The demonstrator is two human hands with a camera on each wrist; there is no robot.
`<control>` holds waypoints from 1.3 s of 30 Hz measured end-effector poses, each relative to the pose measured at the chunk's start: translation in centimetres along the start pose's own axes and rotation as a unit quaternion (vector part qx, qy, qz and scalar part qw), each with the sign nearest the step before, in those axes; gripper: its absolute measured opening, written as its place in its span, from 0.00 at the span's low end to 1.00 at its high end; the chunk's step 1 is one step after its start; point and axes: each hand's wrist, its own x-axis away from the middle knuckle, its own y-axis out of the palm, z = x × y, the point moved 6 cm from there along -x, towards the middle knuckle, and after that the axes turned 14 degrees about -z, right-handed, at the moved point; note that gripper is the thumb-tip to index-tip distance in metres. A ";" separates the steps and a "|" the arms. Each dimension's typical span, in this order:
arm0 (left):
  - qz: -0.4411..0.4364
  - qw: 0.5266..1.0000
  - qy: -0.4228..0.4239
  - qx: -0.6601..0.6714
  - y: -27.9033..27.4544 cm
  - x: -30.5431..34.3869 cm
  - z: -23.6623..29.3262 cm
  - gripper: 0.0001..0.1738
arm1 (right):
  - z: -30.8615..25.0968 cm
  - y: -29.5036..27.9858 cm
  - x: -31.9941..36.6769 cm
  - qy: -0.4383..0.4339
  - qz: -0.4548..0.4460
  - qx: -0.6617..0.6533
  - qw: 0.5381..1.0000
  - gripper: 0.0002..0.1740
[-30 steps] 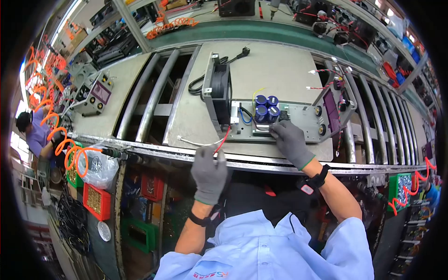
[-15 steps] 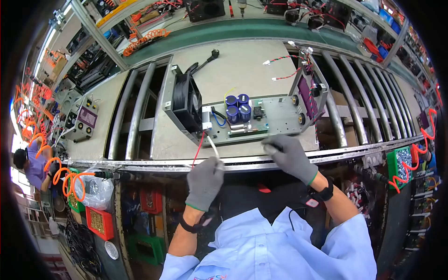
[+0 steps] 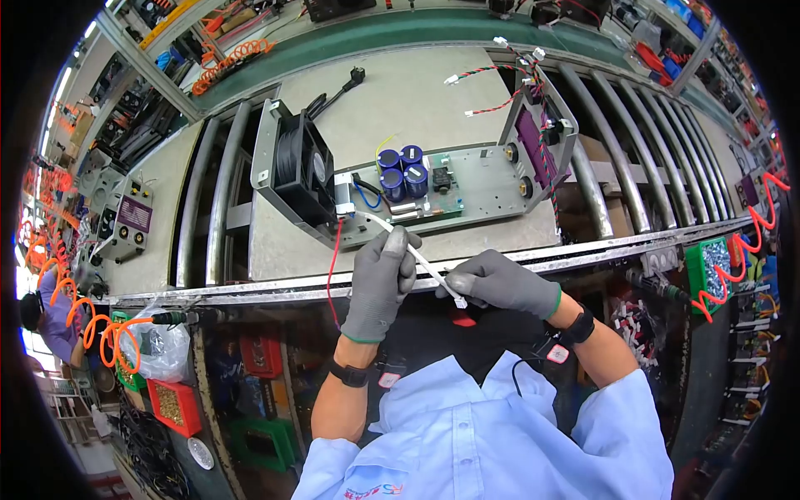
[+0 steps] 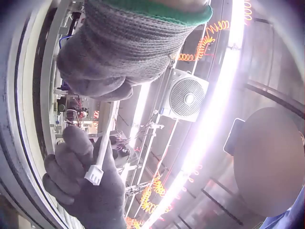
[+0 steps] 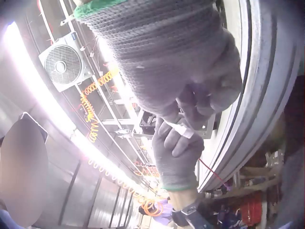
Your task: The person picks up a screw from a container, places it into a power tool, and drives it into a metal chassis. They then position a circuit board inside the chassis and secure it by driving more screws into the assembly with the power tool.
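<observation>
A white sleeved cable runs from the fan end of an open metal chassis down to a small white connector. My gloved left hand pinches this cable midway, with the thumb on top. Close to the connector end, my gloved right hand holds it between thumb and curled fingers. Both hands are over the table's front edge. A red wire hangs from the same corner of the chassis and passes beside the left hand. In the right wrist view, the right hand covers part of the cable.
A black fan stands at the chassis's left end, and blue capacitors on its board. A purple panel with loose connector wires rises at the right. Metal rollers flank the work board. Screw bins hang below the front rail.
My right hand has left the circuit board and come to the cable's connector end. The left hand has raised the white cable toward the middle. The chassis appears further left in view.
</observation>
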 end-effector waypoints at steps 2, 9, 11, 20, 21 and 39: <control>0.007 1.000 -0.001 -0.009 0.0 -0.1 -0.1 0.22 | -0.1 0.2 0.2 -0.020 0.013 0.028 0.999 0.20; 0.116 0.985 0.046 -0.121 -2.1 -2.4 0.7 0.18 | -1.2 -1.9 0.1 -0.006 0.095 0.261 0.961 0.18; 0.194 0.877 0.224 -0.379 -2.7 -1.6 3.2 0.16 | -2.4 -3.8 0.0 -0.004 0.194 0.217 0.957 0.17; 0.231 0.700 0.194 -0.647 -2.6 -3.6 4.0 0.28 | -3.9 -9.0 -5.4 0.002 0.253 0.188 0.949 0.15; 0.241 0.680 0.202 -0.662 -2.5 -3.8 3.9 0.28 | -4.0 -9.0 -5.8 0.004 0.254 0.186 0.949 0.15; 0.179 0.592 -0.018 -0.786 -3.1 -5.9 2.0 0.16 | -4.9 -8.2 -7.1 0.040 0.320 0.239 0.916 0.12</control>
